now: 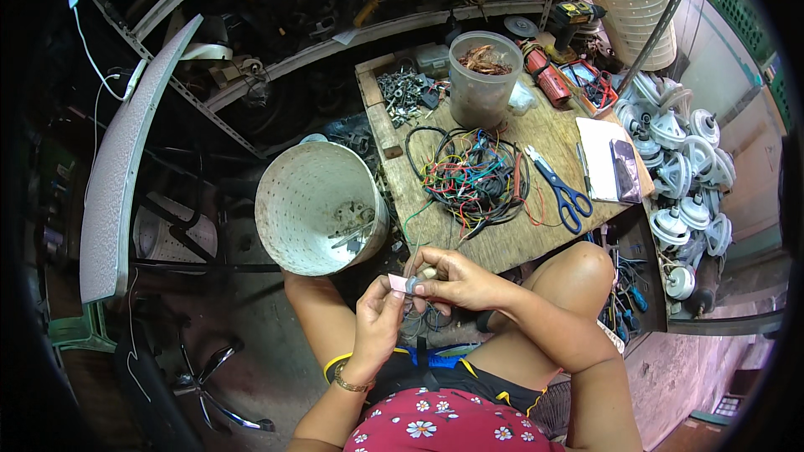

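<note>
In front of my lap, my left hand (pixel 378 322) and my right hand (pixel 456 281) meet with fingers pinched together. Between them is a small pale pink flat piece (pixel 397 283) with a greyish rounded part (pixel 411 285) beside it. My left hand grips the pink end. The right thumb and fingers press on the grey part; a thin cable seems to run up from there. Its exact kind is too small to tell. Just beyond, a tangle of coloured wires and black cable (pixel 473 176) lies on the wooden board (pixel 402 188). Blue-handled scissors (pixel 563 192) lie right of it.
A white perforated bucket (pixel 322 209) stands left of my hands. On the board are a tub of copper scrap (pixel 484 79), loose screws (pixel 406 96), a red tool (pixel 548 77) and a phone (pixel 624 169). White plastic parts (pixel 682 172) are piled at right; a drill (pixel 578 21) stands behind.
</note>
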`<action>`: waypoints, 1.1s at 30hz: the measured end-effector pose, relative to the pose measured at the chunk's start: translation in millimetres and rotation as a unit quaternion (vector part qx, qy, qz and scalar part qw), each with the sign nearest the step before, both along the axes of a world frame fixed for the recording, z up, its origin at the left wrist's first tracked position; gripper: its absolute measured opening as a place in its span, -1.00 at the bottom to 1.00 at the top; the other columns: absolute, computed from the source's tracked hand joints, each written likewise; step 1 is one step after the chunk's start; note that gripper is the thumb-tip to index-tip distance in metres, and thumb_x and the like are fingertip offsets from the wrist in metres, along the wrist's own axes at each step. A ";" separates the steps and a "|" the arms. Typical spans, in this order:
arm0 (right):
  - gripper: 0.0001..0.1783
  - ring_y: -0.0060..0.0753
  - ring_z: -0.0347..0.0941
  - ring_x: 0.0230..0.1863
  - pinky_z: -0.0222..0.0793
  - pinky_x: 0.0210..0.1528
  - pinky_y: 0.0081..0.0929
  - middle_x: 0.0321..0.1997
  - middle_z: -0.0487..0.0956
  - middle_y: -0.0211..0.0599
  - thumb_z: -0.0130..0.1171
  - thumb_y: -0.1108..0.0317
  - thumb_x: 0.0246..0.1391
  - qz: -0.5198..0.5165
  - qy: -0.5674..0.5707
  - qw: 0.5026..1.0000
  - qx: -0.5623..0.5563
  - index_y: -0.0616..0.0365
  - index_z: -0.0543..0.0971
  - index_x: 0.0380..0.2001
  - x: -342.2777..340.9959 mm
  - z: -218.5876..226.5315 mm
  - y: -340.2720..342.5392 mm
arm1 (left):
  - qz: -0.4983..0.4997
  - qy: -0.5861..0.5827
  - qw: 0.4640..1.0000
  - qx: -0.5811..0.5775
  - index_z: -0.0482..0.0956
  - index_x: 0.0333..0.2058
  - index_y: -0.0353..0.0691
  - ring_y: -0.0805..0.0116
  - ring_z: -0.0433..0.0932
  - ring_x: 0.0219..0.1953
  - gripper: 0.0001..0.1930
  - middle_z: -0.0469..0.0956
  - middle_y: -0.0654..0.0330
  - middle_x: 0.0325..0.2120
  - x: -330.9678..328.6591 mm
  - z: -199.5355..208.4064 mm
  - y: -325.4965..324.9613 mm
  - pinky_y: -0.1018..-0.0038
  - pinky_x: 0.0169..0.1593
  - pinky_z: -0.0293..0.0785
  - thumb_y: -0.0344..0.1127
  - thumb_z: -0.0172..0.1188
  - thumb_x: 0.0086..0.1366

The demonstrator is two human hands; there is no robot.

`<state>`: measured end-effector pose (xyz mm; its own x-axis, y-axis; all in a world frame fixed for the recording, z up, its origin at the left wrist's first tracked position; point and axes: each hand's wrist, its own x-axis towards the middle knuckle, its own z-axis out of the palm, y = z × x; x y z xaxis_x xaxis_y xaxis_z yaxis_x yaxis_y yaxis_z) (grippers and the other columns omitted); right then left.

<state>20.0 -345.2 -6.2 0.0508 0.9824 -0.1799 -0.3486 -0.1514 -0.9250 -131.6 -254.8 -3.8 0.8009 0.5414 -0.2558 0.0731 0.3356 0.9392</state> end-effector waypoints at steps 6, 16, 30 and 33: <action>-0.77 -0.70 0.26 -0.71 0.12 -0.69 -0.71 -0.57 0.49 -0.37 0.03 0.35 0.18 0.015 0.010 1.000 -0.026 0.17 0.31 -0.14 4.8 6.4 -1.1 | 0.003 0.010 1.000 -0.006 0.40 -0.32 -0.21 0.77 0.04 -0.75 -0.84 0.26 0.46 -0.74 -10.9 -8.8 -1.6 0.74 -0.67 -0.08 -0.26 -0.04 0.37; -0.78 -0.71 0.24 -0.70 0.12 -0.69 -0.71 -0.60 0.46 -0.39 0.04 0.38 0.17 0.013 -0.022 0.999 -0.023 0.18 0.29 -0.17 -4.3 5.0 -1.0 | 0.007 -0.027 0.999 -0.017 0.41 -0.34 -0.19 0.79 0.08 -0.74 -0.82 0.43 0.35 -0.69 -3.0 -4.1 -3.1 0.76 -0.68 -0.07 -0.23 -0.03 0.37; -0.81 -0.73 0.23 -0.71 0.11 -0.69 -0.73 -0.57 0.47 -0.41 0.01 0.38 0.19 -0.001 -0.011 1.000 -0.016 0.17 0.34 -0.16 -7.0 -3.9 -1.8 | -0.026 0.019 0.999 0.024 0.46 -0.25 -0.30 0.67 0.42 -0.46 -0.82 0.54 0.28 -0.49 -14.4 -8.6 3.3 0.72 -0.37 0.30 -0.31 -0.05 0.37; -0.82 -0.73 0.24 -0.70 0.12 -0.69 -0.73 -0.56 0.48 -0.40 0.01 0.37 0.19 -0.006 -0.012 1.000 -0.018 0.17 0.36 -0.17 -7.1 -4.6 -1.7 | -0.017 0.006 0.999 0.031 0.45 -0.24 -0.30 0.71 0.39 -0.45 -0.83 0.54 0.29 -0.45 -14.3 -8.7 0.9 0.74 -0.38 0.27 -0.33 -0.05 0.37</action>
<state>12.9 -346.9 -10.8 0.0675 0.9745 -0.2139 -0.3275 -0.1809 -0.9274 -146.0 -253.9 -12.5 0.8161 0.5289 -0.2329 0.0959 0.2735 0.9571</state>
